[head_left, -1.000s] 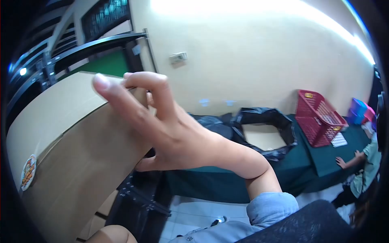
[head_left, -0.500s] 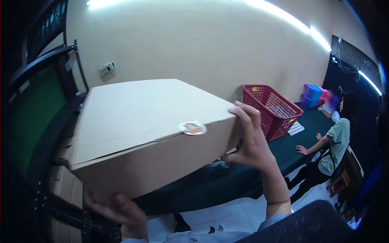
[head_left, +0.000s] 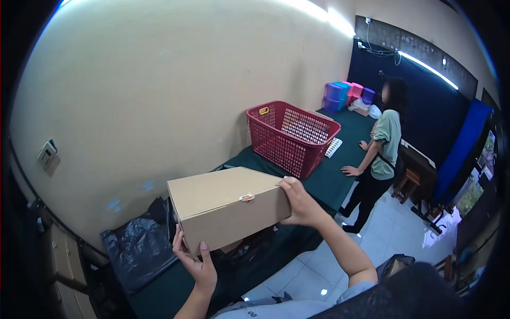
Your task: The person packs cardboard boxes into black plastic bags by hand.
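Observation:
A closed brown cardboard box [head_left: 234, 218] with a round sticker on its front edge is held up level over the green-covered table. My left hand [head_left: 197, 261] grips its lower left corner, thumb on the front side and fingers at the left side. At the right end, my right hand [head_left: 302, 201] is closed round the box, fingers on the top edge and thumb lower down. Beneath and to the left of the box lies black plastic [head_left: 141, 244].
Behind the box stands a red perforated basket [head_left: 289, 139] on the green tablecloth [head_left: 332, 183]. Coloured plastic containers [head_left: 340, 95] sit at the far end. A person [head_left: 388, 143] in a light green top leans on the table's right side. More cardboard boxes [head_left: 66, 255] are at the lower left.
The view has swung right. The box is now farther from the camera, over the table, and my left hand has moved from beneath it to its left corner.

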{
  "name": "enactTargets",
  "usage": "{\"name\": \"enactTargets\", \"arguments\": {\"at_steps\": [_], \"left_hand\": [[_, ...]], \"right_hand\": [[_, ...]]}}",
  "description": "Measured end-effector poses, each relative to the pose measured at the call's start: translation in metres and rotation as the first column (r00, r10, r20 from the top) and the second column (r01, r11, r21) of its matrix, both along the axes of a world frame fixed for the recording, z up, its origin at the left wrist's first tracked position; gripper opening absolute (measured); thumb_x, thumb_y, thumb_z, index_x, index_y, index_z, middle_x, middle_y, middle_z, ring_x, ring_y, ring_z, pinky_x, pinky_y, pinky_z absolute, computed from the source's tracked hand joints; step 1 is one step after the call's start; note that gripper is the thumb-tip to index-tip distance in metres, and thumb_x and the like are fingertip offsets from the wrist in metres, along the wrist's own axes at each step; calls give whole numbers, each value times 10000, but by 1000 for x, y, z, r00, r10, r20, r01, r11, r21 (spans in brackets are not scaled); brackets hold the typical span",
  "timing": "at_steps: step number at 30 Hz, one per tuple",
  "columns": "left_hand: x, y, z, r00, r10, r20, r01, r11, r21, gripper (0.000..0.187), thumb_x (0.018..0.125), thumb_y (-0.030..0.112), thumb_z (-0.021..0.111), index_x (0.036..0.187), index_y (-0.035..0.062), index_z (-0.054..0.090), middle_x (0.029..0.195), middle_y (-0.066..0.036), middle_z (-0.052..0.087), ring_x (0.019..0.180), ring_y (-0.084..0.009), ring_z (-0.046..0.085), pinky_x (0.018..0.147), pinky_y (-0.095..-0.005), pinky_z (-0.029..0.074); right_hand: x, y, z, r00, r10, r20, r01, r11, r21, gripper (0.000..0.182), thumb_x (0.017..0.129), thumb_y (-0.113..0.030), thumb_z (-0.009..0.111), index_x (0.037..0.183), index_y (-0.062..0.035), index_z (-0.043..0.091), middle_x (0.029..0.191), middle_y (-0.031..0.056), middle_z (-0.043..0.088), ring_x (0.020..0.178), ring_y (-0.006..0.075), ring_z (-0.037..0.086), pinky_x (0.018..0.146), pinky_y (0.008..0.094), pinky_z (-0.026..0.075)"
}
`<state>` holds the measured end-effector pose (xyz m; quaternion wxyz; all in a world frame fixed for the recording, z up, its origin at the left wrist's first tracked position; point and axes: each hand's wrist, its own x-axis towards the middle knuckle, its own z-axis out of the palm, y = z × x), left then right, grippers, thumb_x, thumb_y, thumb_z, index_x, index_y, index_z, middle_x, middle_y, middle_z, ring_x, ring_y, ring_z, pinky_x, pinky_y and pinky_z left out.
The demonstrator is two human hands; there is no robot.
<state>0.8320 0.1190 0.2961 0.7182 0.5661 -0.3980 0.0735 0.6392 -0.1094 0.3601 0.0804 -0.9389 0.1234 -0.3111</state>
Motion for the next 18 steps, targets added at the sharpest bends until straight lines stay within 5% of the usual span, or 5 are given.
{"name": "enactTargets", "arguments": {"at_steps": [8, 10, 13, 17, 18], "left_hand": [[19, -9, -115, 955, 1, -296, 91, 950, 298, 587, 892, 85, 503, 1360, -1, 159, 1360, -224, 266, 1305, -292, 284, 1092, -398, 201], [26, 1, -125, 952, 32, -303, 70, 945, 320, 498, 895, 111, 504, 1319, -5, 271, 1328, -239, 312, 1257, -321, 351, 1053, -397, 273], [32, 17, -116, 995, 58, 81, -97, 758, 646, 353, 844, 139, 549, 1162, 4, 479, 1251, -262, 381, 1138, -397, 425, 945, -440, 374], [10, 8, -98, 912, 197, 361, -384, 720, 578, 413, 759, 166, 623, 1130, 28, 505, 1219, -231, 403, 1149, -409, 413, 951, -482, 366], [7, 3, -98, 908, 215, 359, -398, 709, 583, 413, 759, 166, 623, 1130, 28, 505, 1219, -231, 403, 1149, -409, 413, 951, -482, 366]], "right_hand": [[31, -34, -129, 995, 59, -76, -62, 997, -40, 916, 490, -148, 811, 1282, -44, 363, 1234, 170, 350, 1239, 393, 310, 1064, 440, 318], [33, -37, -156, 986, 37, -160, -51, 995, -83, 885, 498, -141, 808, 1278, -73, 395, 1252, 170, 337, 1245, 389, 302, 1089, 449, 280], [31, -39, -187, 989, 37, -143, -46, 997, -59, 819, 537, -136, 804, 1266, -143, 433, 1261, 184, 331, 1279, 399, 277, 1070, 453, 320], [37, -51, -205, 989, 146, 4, -146, 989, -3, 779, 584, -139, 798, 1271, -213, 438, 1325, 216, 288, 1306, 423, 248, 1011, 438, 399], [41, -55, -208, 992, 128, -18, -124, 983, 136, 783, 586, -143, 806, 1272, -189, 432, 1291, 231, 321, 1249, 428, 319, 973, 451, 421]]}}
